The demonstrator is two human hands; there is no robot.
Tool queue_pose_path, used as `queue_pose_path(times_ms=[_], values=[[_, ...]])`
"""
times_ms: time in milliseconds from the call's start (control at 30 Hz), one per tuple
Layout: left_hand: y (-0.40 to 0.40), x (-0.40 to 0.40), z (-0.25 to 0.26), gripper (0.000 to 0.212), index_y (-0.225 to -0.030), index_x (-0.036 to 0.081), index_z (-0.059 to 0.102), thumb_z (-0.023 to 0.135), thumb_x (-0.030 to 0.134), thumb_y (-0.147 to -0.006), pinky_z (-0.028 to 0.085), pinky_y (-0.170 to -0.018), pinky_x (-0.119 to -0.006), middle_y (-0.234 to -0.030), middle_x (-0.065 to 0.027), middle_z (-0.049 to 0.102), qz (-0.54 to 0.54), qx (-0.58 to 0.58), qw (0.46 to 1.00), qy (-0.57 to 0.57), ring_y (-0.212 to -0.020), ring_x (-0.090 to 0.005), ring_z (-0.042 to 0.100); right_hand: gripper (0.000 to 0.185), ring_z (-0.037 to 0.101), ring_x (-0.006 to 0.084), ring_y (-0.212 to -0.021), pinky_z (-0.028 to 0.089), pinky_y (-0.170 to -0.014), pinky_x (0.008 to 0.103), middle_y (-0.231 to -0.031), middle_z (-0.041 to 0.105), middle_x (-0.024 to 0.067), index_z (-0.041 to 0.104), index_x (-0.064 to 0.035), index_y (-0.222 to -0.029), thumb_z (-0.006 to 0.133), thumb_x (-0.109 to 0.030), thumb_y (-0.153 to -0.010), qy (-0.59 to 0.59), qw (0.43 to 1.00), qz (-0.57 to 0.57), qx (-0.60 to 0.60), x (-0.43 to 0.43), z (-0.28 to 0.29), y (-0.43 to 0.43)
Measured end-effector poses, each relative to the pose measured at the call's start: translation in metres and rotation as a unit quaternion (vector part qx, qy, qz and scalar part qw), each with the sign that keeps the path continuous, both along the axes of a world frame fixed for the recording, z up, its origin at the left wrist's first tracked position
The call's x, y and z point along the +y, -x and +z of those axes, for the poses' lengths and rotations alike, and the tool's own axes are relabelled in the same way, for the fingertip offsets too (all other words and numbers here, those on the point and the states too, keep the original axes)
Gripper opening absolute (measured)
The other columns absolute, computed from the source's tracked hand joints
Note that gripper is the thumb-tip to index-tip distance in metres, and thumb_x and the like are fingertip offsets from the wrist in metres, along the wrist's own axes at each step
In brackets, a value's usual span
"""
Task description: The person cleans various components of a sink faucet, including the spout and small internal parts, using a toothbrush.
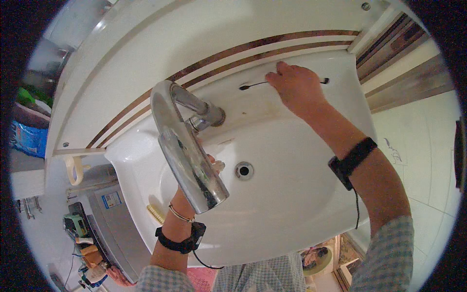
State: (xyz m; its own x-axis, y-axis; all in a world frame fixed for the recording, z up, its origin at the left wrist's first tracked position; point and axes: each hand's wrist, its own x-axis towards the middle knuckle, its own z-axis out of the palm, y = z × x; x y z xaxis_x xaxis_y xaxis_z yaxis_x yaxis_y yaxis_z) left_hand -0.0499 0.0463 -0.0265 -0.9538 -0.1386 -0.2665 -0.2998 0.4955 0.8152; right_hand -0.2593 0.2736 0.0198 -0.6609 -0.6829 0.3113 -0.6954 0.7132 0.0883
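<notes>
Over the back ledge of the white ceramic sink (277,204), my right hand (297,85) is at a thin dark rod (257,84) that lies along the ledge and shows on both sides of the hand. The hand covers the rod's middle, so whether the fingers grip it cannot be told. My left hand (211,159) is mostly hidden behind the curved chrome faucet (197,171). A small translucent piece (219,166) shows at its fingertips, left of the metal drain (244,170). A brush with pale bristles (155,214) lies on the sink's left rim, beside my left wrist.
A white panel with brown stripes (255,54) rises behind the sink. To the left stand a grey appliance (109,219) with assorted items on it and a blue package (29,138). A greenish basin (317,261) is below the front edge. A tiled wall (423,160) borders the right.
</notes>
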Motion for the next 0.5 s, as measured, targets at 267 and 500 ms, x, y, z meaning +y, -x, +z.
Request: queue_pose_path(times_ms=[267, 500], values=[[-0.012, -0.011, -0.005, 0.028, -0.092, 0.005, 0.055, 0.069, 0.009, -0.069, 0.050, -0.069, -0.033, -0.135, -0.0213, 0.032, 0.139, 0.046, 0.879, -0.455, -0.073, -0.0246, 0.061, 0.024, 0.063, 0.0270, -0.080, 0.053, -0.062, 0.0387, -0.086, 0.060, 0.0094, 0.061, -0.0153, -0.100, 0.050, -0.016, -0.079, -0.038, 0.998, 0.017, -0.054, -0.043, 0.001, -0.008], [-0.007, 0.001, -0.011, 0.026, -0.091, 0.006, 0.055, 0.068, 0.008, -0.069, 0.050, -0.065, -0.033, -0.135, -0.0216, 0.033, 0.019, 0.122, 0.981, -0.151, -0.070, -0.0222, 0.061, 0.014, 0.060, 0.0275, -0.072, 0.050, -0.057, 0.0389, -0.088, 0.056, 0.0104, 0.058, -0.0128, -0.089, 0.053, -0.013, -0.075, -0.066, 0.995, -0.064, -0.044, 0.010, -0.013, -0.002]])
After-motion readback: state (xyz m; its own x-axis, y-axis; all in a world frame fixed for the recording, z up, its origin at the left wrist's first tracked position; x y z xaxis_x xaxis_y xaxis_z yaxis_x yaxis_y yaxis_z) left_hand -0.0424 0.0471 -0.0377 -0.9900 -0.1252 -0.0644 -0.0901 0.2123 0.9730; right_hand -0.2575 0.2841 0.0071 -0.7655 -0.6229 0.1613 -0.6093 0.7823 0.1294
